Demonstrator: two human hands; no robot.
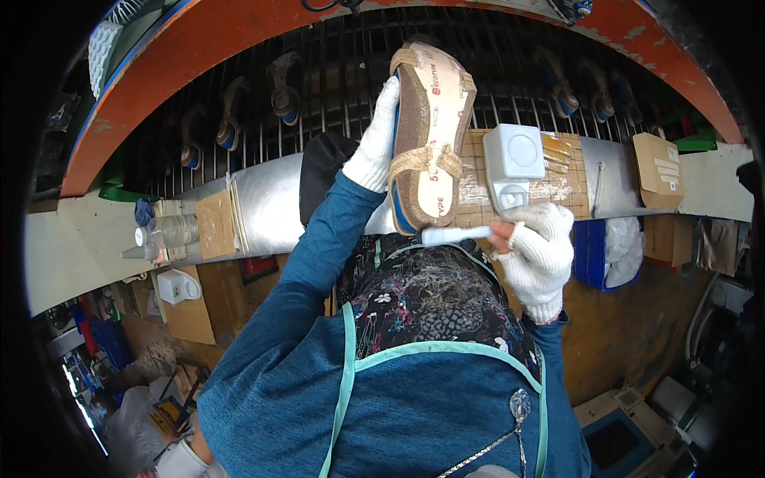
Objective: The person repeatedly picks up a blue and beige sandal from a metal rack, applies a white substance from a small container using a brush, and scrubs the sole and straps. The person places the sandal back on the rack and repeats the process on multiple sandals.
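Note:
My left hand (377, 143), in a white knit glove, grips a sandal (450, 95) and holds it upright, underside facing me. The sandal has a cream bottom, brown sides and woven jute straps; a blue layer, perhaps a shoe last, shows along its left edge. My right hand (542, 253), gloved with bare fingertips, pinches a small white brush (458, 234) that looks like a toothbrush. The brush's far end lies just below the sandal's lower tip; whether they touch I cannot tell. Behind my right hand stands a white plastic container (514, 153) on a cardboard pad (476, 195).
More sandals (285, 99) rest on metal rods (335, 95) beyond the bench, under an orange frame (151, 72). A clear jar (179, 229) and cardboard (215, 225) sit on the left. A blue bin (594, 255) stands at right. Another person's sleeve (182, 460) shows lower left.

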